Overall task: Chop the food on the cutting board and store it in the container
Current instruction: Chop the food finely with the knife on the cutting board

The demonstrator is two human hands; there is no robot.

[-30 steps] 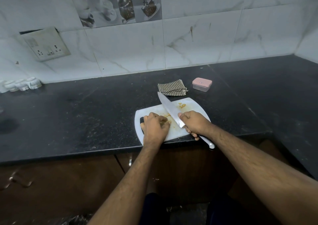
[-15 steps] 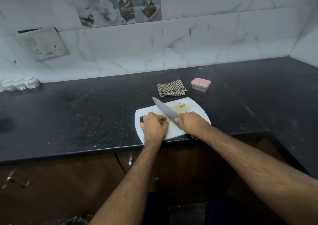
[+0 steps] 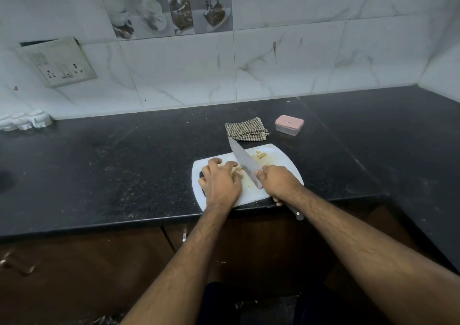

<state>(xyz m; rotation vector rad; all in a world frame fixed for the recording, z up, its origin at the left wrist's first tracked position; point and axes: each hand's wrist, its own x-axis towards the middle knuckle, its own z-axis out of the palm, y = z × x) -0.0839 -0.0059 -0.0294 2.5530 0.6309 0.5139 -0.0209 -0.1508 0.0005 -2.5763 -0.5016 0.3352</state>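
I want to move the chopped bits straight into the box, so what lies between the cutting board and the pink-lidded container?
In the head view, only bare black counter separates cutting board from container; the checked cloth sits left of it.

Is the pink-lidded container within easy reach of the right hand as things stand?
Probably yes, once free: the container sits lid-on just beyond the cutting board, with bare counter between. But the right hand grips the knife.

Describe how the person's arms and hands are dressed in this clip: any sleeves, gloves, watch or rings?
Both forearms are bare right up to the bottom edge of the picture, with no sleeve in view. The left hand and right hand wear no gloves. No watch, bracelet or ring shows on either wrist or on the visible fingers. Hair is visible along both forearms.
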